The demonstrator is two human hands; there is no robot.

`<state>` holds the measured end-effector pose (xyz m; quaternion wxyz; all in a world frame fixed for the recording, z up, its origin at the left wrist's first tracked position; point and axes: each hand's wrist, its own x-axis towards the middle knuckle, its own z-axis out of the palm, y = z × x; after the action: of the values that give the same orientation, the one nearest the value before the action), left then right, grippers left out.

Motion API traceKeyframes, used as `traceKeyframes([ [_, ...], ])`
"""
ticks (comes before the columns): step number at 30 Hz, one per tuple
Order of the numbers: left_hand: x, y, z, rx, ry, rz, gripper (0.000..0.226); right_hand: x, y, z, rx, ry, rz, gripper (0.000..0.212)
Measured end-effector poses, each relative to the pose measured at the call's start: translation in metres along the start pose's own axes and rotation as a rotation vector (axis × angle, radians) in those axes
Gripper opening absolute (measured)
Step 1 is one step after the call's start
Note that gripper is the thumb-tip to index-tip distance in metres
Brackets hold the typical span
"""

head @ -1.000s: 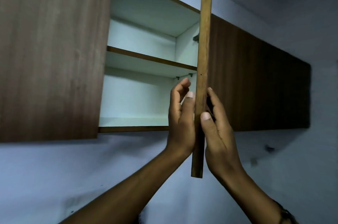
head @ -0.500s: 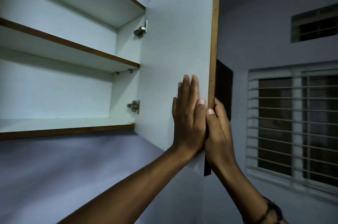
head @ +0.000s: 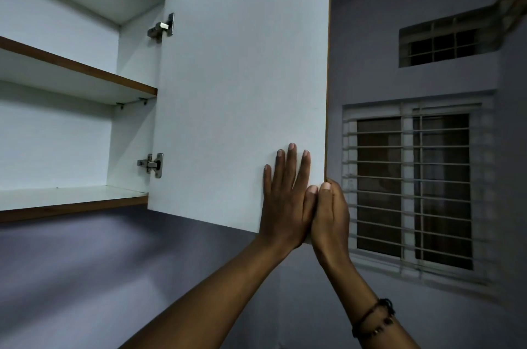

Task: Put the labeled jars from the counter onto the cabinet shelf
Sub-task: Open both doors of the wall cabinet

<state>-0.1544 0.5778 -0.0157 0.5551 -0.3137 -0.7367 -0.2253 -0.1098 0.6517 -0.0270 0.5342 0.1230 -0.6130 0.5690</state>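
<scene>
Jars and counter are out of view. The left hand [head: 285,200] presses flat on the cabinet door [head: 242,92]; the right hand [head: 330,214] grips its edge. Released early, the door might swing back over the shelf [head: 74,199].

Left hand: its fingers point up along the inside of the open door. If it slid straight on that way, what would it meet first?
Nothing, seemingly: the left hand lies flat on the cabinet door, with bare white panel above the fingertips up to the top edge.

Matt white door [head: 242,97], seemingly laminate.
</scene>
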Motion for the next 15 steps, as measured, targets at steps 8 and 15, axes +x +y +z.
traceKeyframes([
  [8,0.0,-0.009,0.019,0.1,0.003,0.031,0.063,-0.004,0.02,0.008,-0.068,0.122,-0.069,0.035],
  [15,-0.002,-0.013,-0.013,-0.039,-0.071,0.069,0.063,-0.007,0.017,0.002,-0.349,0.061,-0.142,0.043],
])
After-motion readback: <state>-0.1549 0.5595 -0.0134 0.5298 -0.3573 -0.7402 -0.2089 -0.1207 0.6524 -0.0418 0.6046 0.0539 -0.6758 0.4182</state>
